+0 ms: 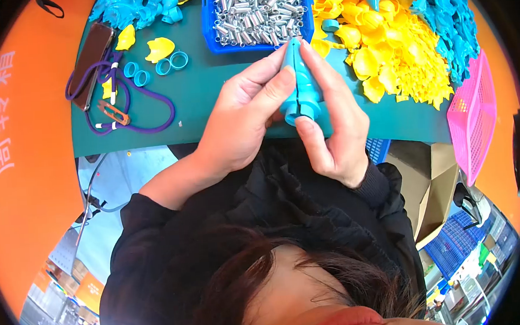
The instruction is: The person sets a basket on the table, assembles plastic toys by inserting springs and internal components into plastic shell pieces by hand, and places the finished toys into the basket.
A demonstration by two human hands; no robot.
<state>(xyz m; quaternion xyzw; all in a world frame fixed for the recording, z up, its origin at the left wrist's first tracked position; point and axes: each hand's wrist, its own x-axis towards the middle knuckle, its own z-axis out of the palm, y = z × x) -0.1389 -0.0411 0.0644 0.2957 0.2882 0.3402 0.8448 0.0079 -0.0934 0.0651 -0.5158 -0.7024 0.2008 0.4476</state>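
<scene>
A turquoise plastic piece with a dark seam along its length is held between both hands, its narrow end pointing away from me. My left hand grips it from the left, thumb pressed along the seam. My right hand closes on its right side, fingers near the narrow tip and thumb by the wide ringed end. Just beyond the fingertips stands a blue bin holding many small metal springs.
Yellow plastic parts and turquoise parts are heaped at right, beside a pink basket. At left lie turquoise rings, a phone and a purple cord. A cardboard box stands below the green table edge.
</scene>
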